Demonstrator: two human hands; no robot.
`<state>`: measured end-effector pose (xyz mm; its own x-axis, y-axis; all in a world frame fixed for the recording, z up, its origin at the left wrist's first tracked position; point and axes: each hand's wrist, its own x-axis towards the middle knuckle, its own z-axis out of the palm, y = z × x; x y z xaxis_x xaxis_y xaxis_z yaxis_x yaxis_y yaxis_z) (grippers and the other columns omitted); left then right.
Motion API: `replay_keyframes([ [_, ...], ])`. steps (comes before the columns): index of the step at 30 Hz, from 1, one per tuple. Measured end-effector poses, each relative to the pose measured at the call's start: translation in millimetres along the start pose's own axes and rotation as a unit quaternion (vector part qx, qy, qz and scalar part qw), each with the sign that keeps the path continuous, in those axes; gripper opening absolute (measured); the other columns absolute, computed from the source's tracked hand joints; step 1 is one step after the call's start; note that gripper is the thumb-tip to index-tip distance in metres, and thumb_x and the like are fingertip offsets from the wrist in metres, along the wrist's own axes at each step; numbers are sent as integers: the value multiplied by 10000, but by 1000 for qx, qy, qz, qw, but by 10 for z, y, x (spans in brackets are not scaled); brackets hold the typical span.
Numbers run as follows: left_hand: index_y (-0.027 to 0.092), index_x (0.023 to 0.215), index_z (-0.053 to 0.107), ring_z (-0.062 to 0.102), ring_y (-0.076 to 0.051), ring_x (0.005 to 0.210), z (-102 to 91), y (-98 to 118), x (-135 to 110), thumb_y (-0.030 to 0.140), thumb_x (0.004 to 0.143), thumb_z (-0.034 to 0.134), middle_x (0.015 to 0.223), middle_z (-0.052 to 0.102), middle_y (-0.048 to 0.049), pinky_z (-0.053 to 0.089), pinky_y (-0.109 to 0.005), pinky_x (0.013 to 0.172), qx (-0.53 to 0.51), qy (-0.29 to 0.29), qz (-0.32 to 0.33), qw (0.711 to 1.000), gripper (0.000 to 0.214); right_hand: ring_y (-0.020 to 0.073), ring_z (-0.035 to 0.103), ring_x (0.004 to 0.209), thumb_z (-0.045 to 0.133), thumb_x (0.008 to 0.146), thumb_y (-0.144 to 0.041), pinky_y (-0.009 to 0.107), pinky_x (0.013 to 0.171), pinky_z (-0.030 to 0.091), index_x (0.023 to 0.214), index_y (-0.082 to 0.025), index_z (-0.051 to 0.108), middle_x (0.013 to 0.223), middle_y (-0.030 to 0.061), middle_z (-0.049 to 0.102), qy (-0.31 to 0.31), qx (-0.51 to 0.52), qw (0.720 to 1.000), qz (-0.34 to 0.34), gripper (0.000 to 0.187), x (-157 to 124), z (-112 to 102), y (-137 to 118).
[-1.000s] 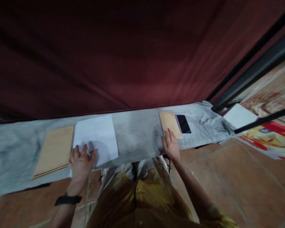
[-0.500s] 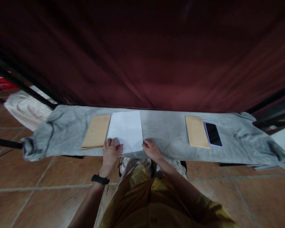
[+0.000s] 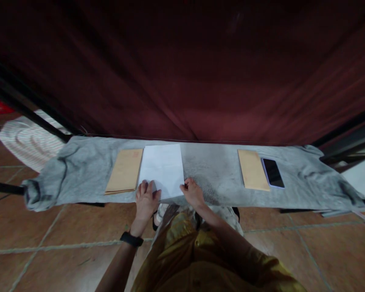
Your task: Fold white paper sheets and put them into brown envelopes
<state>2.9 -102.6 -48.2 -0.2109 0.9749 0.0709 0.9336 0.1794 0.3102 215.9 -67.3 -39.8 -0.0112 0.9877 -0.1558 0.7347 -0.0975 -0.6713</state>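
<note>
White sheets of paper (image 3: 162, 166) lie flat on the grey cloth, left of the middle. My left hand (image 3: 146, 199) rests on their lower left corner, its fingers spread. At the lower right edge, my right hand (image 3: 193, 192) pinches the paper between thumb and fingers. Just left of the sheets is a small stack of brown envelopes (image 3: 124, 170), partly touching the paper's edge. Another brown envelope (image 3: 253, 169) lies farther right, apart from both hands.
A phone (image 3: 273, 173) with a dark screen lies beside the right envelope. Grey cloth (image 3: 213, 162) covers the narrow bench. A dark red curtain (image 3: 182, 81) hangs behind it. Dark metal bars (image 3: 6, 187) and a striped cloth (image 3: 33, 138) are at the left.
My left hand has shifted slightly right along the paper's lower edge. My right hand's fingers have come a little over the right edge. The view has moved slightly; the envelopes and phone stay in place.
</note>
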Motion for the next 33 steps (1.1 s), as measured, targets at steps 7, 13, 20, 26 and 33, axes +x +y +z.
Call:
replay_keyframes([
  [7, 119, 1392, 566, 345, -407, 1475, 61, -76, -8, 378, 920, 606, 1578, 397, -240, 341, -614, 1169, -68, 25, 2, 997, 540, 185, 661, 878, 564, 955, -255, 268, 741, 472, 916, -218, 651, 1033, 55, 702, 17, -61, 997, -35, 102, -26, -80, -44],
  [13, 150, 1377, 562, 326, -364, 1503, -55, -106, 29, 441, 914, 618, 1545, 425, -206, 304, -559, 1222, -217, 118, -1, 969, 549, 172, 593, 707, 516, 924, -391, 278, 634, 516, 822, -245, 542, 782, 3, 582, 58, 223, 972, -51, 180, -109, -192, 125],
  [20, 191, 1322, 602, 661, -256, 1167, -414, 142, 143, 410, 854, 714, 1274, 680, -134, 524, -420, 1035, -488, 49, -197, 849, 529, 161, 537, 691, 720, 725, -663, 284, 552, 554, 770, -246, 533, 735, -31, 513, 10, 422, 906, 21, 458, -464, -621, 691],
  [26, 136, 1101, 702, 738, -209, 772, -588, 613, 126, 306, 758, 821, 971, 788, -101, 607, -330, 735, -679, -106, -272, 674, 401, 157, 531, 683, 748, 729, -682, 289, 618, 519, 748, -238, 563, 695, -37, 520, -53, 383, 922, 22, 481, -785, -879, 1109],
  [33, 93, 1063, 739, 756, -251, 784, -921, 1071, 273, 380, 588, 925, 951, 800, -139, 594, -352, 749, -659, -205, -165, 704, 586, 215, 677, 866, 763, 782, -521, 358, 811, 540, 1216, -253, 637, 922, 13, 721, -127, 435, 891, 28, 526, -636, -1388, 983],
])
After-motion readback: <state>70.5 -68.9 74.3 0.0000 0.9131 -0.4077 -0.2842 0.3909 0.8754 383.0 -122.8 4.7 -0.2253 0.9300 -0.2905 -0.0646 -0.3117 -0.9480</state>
